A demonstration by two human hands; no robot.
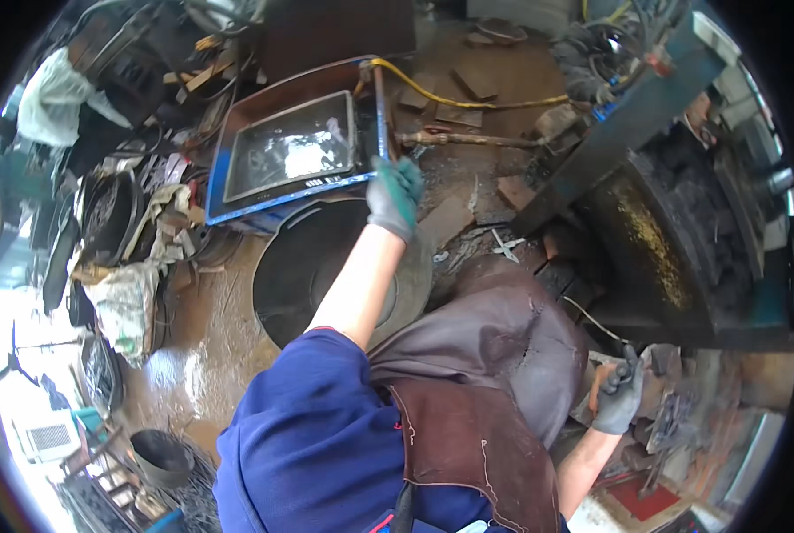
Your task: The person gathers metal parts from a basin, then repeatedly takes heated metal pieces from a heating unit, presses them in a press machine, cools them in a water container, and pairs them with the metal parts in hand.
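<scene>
My left hand (395, 197), in a grey and green work glove, reaches forward to the near right corner of a blue-rimmed tub (281, 197). Its fingers look curled, slightly blurred; whether they grip the rim or something small is hidden. Inside the tub, dark water (255, 160) reflects bright light. On the right, my right hand (614, 395), gloved in grey, is closed around the end of a thin pale rod (592, 322). The rod runs up and left toward a dark opening beside a large blackened metal machine (654, 240).
A round dark drum (303, 266) stands below my left arm. Behind, a yellow hose (468, 105) crosses the wet brown floor (210, 329) near a rusty pole (477, 140). Cloths and scrap (139, 275) pile up at left, near a black bucket (161, 457). A brown leather apron (468, 435) covers my lap.
</scene>
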